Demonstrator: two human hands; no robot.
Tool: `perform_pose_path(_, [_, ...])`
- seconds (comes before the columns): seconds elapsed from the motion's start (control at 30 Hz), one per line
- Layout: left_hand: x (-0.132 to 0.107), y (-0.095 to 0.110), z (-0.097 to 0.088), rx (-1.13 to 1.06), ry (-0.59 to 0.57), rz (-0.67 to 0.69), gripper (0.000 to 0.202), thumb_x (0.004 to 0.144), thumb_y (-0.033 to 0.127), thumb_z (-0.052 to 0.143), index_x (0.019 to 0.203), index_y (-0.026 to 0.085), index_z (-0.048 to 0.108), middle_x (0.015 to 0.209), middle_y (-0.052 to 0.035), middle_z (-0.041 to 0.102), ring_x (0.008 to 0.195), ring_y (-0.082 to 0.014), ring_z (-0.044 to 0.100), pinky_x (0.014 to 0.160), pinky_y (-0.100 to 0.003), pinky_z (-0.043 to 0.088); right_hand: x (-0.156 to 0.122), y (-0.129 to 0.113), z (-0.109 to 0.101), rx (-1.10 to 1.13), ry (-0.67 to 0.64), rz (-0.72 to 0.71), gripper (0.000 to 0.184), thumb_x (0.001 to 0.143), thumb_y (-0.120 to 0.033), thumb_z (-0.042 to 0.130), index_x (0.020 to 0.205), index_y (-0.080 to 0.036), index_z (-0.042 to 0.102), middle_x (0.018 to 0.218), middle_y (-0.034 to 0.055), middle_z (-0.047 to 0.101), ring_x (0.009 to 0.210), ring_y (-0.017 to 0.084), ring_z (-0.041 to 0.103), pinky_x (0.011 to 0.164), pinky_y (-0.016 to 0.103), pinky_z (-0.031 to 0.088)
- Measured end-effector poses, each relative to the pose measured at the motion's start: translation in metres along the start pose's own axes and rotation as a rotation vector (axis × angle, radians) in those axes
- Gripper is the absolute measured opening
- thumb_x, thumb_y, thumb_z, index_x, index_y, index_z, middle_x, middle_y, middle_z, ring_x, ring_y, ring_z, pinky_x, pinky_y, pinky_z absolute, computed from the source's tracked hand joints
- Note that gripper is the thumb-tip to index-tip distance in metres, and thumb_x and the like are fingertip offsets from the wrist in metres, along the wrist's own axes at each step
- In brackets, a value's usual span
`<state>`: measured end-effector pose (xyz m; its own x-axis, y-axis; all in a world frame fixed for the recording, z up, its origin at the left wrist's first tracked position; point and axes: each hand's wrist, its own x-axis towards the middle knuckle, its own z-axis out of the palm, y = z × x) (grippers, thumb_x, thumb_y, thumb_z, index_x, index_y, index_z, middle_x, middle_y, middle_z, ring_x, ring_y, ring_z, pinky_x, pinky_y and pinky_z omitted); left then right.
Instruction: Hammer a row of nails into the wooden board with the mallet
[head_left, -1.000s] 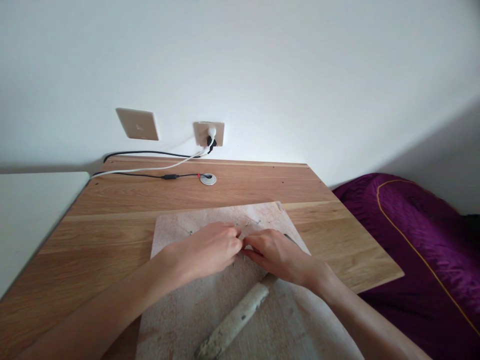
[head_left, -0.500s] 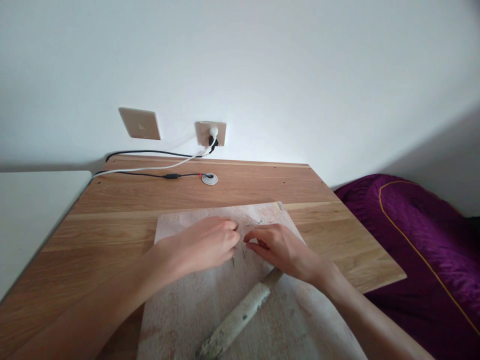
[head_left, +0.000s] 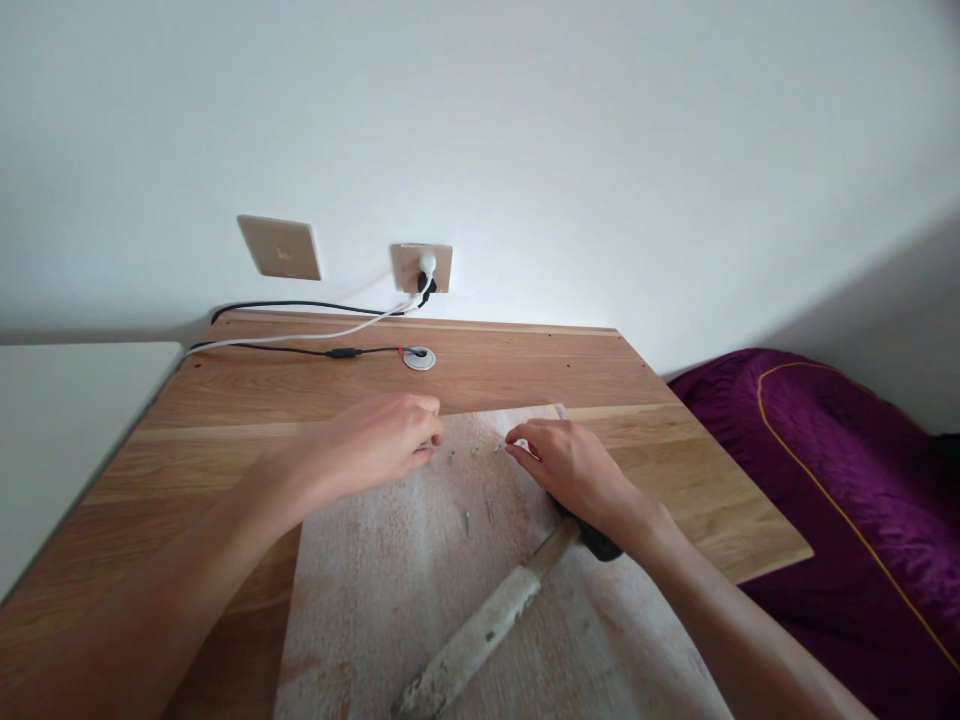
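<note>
Along the far part of a pale, worn wooden board (head_left: 360, 600) stands a row of small nails (head_left: 474, 451). Two more nails (head_left: 467, 522) are nearer the board's middle. My left hand (head_left: 390, 440) is over the board's far left corner, fingers curled and pinched at what looks like a nail at the row's left end. At the row's right end, my right hand (head_left: 574, 465) has thumb and forefinger curved closely around a nail (head_left: 523, 443). A hammer (head_left: 480, 630) with a whitish, paint-stained handle lies diagonally on the board, its dark head partly hidden beneath my right wrist.
The board lies on a wood-grain table (head_left: 637, 440) against a white wall. Behind are a wall socket (head_left: 442, 262) with plugs, a blank plate (head_left: 281, 248), cables (head_left: 300, 340) and a cable grommet (head_left: 419, 358). Purple fabric (head_left: 817, 450) is at right, a white surface (head_left: 75, 430) at left.
My hands have moved apart: the left went left and away from me, the right slightly away. More nails and the hammer's dark head now show. The hammer has stayed put.
</note>
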<state>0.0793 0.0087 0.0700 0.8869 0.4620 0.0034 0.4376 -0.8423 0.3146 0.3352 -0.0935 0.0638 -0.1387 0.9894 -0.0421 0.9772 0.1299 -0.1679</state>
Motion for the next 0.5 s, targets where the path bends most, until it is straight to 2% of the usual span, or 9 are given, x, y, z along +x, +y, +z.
perform_pose_path(0.2, [0.006, 0.000, 0.016, 0.042, -0.019, 0.035, 0.020, 0.091, 0.004, 0.066, 0.087, 0.020, 0.077, 0.088, -0.0019, 0.072, 0.080, -0.0179, 0.069, 0.070, -0.029, 0.044, 0.005, -0.008, 0.003, -0.049, -0.036, 0.020, 0.021, 0.105, -0.023, 0.064, 0.106, -0.018, 0.084, 0.106, 0.0096, 0.086, 0.101, 0.027, 0.080, 0.088, 0.031, 0.054])
perform_pose_path(0.5, [0.004, 0.007, 0.010, 0.119, -0.062, 0.049, 0.027, 0.091, -0.002, 0.061, 0.083, 0.019, 0.076, 0.085, -0.0023, 0.074, 0.079, -0.0197, 0.071, 0.069, -0.031, 0.044, 0.010, -0.012, 0.005, -0.111, -0.054, 0.047, 0.026, 0.107, -0.023, 0.059, 0.096, -0.017, 0.083, 0.103, 0.0127, 0.086, 0.098, 0.027, 0.080, 0.082, 0.031, 0.052])
